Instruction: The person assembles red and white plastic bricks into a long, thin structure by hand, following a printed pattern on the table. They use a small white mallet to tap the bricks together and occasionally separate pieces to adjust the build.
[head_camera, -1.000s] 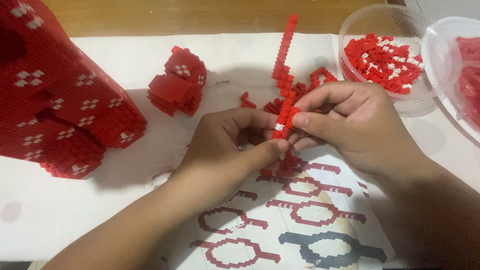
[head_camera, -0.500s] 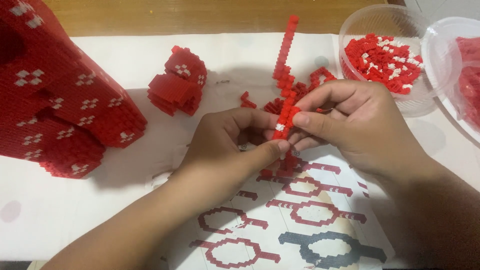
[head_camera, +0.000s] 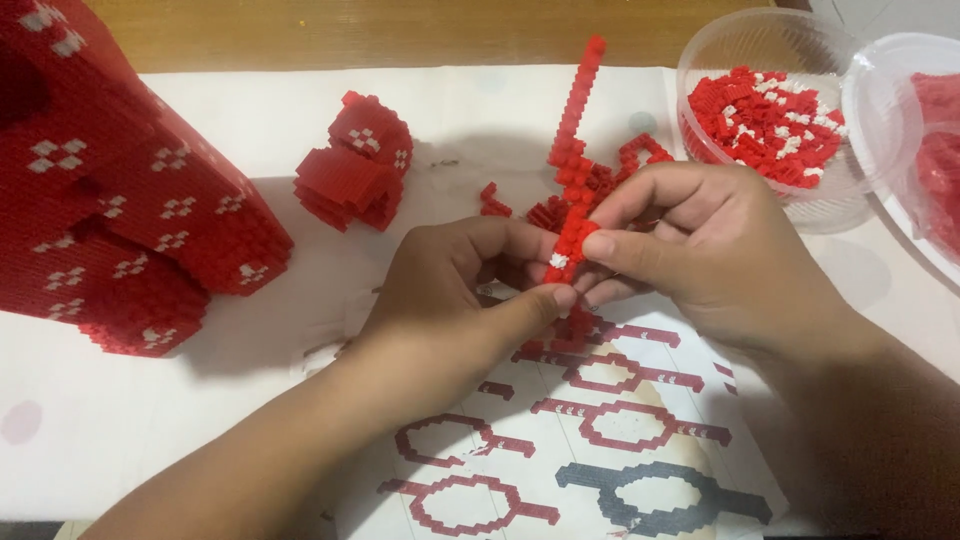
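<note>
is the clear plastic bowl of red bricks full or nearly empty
Partly full: small red and white bricks cover the floor of the clear plastic bowl, well below its rim.

Single head-worn view, looking steeply down and forward, close over the table (head_camera: 400, 30), hands mid-frame

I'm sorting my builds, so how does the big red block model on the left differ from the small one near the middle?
The big model runs out of the picture at the left and top; the small model shows whole. The big one bears many white clusters, the small one only a few. Neither is touched: the left hand and right hand pinch a thin brick strip. Both are red with white specks, on the white sheet.
</note>
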